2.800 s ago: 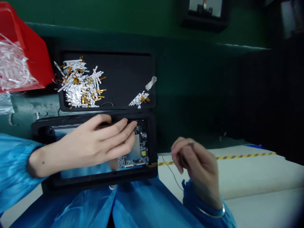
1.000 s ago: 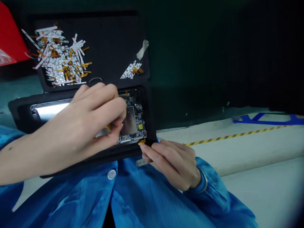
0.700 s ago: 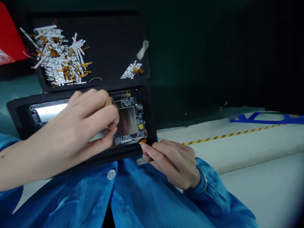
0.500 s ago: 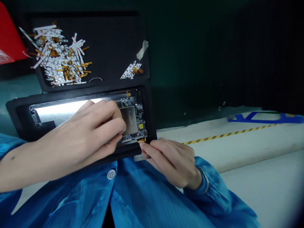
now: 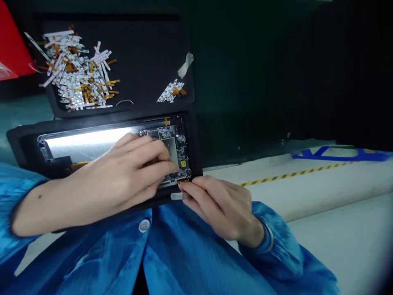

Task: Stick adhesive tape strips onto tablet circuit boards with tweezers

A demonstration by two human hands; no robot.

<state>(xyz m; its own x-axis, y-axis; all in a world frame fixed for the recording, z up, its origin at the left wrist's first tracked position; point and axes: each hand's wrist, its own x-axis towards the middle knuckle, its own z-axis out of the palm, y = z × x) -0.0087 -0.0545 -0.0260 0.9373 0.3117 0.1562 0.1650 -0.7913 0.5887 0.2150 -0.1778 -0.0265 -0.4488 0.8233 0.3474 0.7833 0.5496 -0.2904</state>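
Flex strip (image 5: 183, 181) lies at the circuit board's (image 5: 172, 146) five o'clock, its amber end pinched by the right hand (image 5: 221, 207) — a pale tab (image 5: 176, 196) juts out at that hand's nine o'clock. Left hand (image 5: 129, 172) bends over the board from eight o'clock; whether it grips anything, I cannot tell. The strip looks light, bendy, easily creased — probably best held by its flat tab.

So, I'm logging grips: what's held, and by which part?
Right hand: a strip, apparently pinched between its orange and pale ends. Left hand: cannot be told.
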